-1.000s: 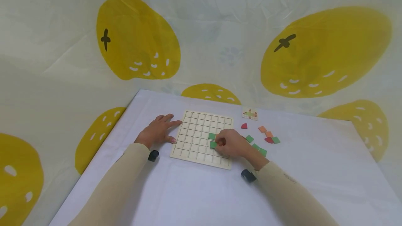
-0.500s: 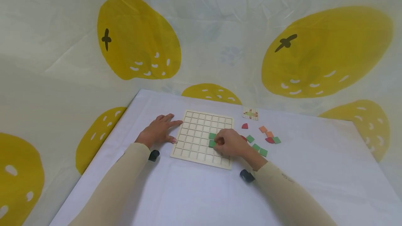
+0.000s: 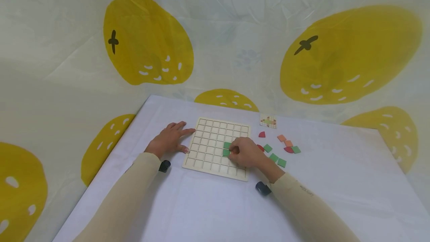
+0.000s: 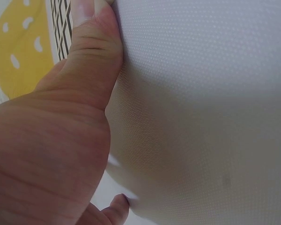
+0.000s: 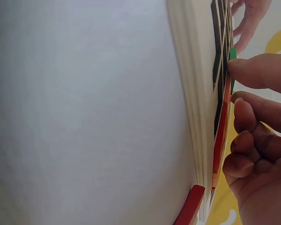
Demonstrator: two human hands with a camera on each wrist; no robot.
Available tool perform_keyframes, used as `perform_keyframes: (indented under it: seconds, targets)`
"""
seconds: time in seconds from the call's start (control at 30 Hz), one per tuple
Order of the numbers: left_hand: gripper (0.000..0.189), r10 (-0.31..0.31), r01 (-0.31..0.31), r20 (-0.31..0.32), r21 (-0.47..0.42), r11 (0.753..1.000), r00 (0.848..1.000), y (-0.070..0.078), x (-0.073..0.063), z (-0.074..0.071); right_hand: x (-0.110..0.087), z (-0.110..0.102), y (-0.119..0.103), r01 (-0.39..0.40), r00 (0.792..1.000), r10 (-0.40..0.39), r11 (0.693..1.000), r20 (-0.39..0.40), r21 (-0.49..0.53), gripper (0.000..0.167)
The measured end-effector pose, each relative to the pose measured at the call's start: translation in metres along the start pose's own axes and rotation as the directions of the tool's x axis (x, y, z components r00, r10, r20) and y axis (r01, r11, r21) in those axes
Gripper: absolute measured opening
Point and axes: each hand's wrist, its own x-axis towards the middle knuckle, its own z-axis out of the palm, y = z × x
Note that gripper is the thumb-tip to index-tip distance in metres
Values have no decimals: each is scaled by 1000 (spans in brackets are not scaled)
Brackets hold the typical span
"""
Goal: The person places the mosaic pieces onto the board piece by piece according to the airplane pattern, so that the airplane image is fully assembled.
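Observation:
My left hand (image 3: pixel 170 139) lies with fingers spread on the table, its index fingertip and thumb (image 4: pixel 91 51) at the left edge of the wooden grid board (image 3: pixel 205 156). Over the board's right part, my right hand (image 3: pixel 246 152) has thumb and index fingertips pinching a small green square tile (image 3: pixel 226 152). Just beyond that tile lies another green tile (image 3: pixel 227 145). The right wrist view shows orange (image 5: pixel 227 86) and red pieces (image 5: pixel 220 140) on the board beside the fingers; in the head view the hand covers most of these.
Right of the board lie loose green tiles (image 3: pixel 281 163), orange tiles (image 3: pixel 281 138) and red quarter-round pieces (image 3: pixel 261 134). A small pattern card (image 3: pixel 268 121) sits near the back edge of the white-covered table (image 3: pixel 201 212). Behind hangs a lemon-print cloth (image 3: pixel 235 47).
The pinched green tile has slid slightly away from the person, closer to the other green tile. The right hand shifted only a little; the left hand stayed still.

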Motion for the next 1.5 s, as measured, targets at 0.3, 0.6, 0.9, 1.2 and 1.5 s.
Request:
perform_keyframes:
  seconds: [0.3, 0.6, 0.9, 1.2, 1.5]
  targets:
    - [91, 4, -4, 0, -8, 1000, 1000, 2, 0, -1, -2, 1, -1, 3, 1000, -3, 1000, -31, 9, 22]
    - [90, 6, -6, 10, 2, 1000, 1000, 4, -1, -4, -2, 3, 1, -19, 1000, 20, 999, -16, 32, 27]
    - [89, 2, -1, 17, -7, 1000, 1000, 6, -1, -4, -3, 3, 2, 17, 999, -15, 999, -34, 46, 24]
    - [89, 20, -20, 19, -13, 1000, 1000, 6, -1, -4, -6, 1, 4, 10, 999, -7, 998, -44, 69, 22]
    - [90, 6, -6, 29, -17, 1000, 1000, 3, -1, -5, -17, -19, 31, 10, 998, -1, 989, -61, 147, 17]
